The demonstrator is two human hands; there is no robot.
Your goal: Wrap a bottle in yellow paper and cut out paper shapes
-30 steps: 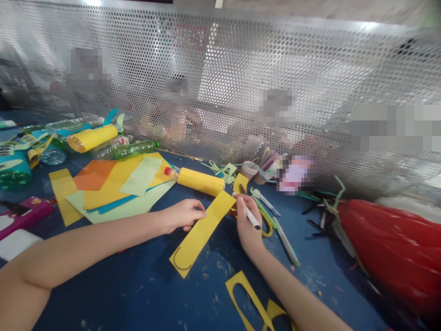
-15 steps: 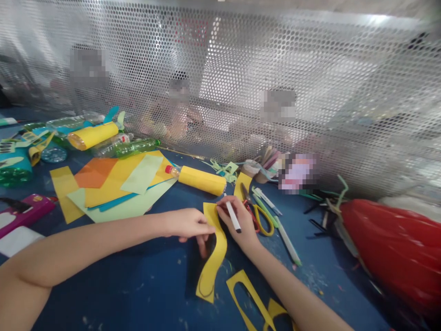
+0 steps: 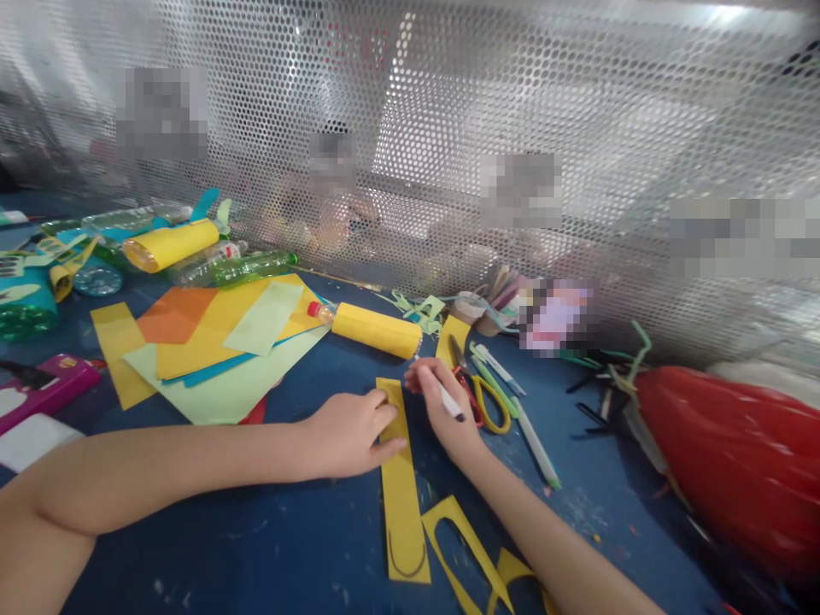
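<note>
blue tabletop [image 3: 256, 547] with a long yellow paper strip [image 3: 401, 495] lying flat

nearest is a yellow paper cutout with an oval hole [image 3: 477, 551], just beside the strip's near end, which bears a curved dark line [image 3: 405, 573]. over the strip's far half rests the person's left hand [image 3: 349, 434], fingers apart, thumb laid on the paper. right of the strip's far end, the right hand [image 3: 448, 423] is closed around a slim white pen with a dark end [image 3: 451, 403]. beside that hand lie metal scissors with yellow and red handles [image 3: 470, 372]. beyond are a red-capped clear plastic bottle wrapped in yellow paper [image 3: 377, 330] and, farther left, overlapping coloured paper sheets [image 3: 218, 342]. behind everything stands a silver perforated metal screen [image 3: 416, 102].
</note>
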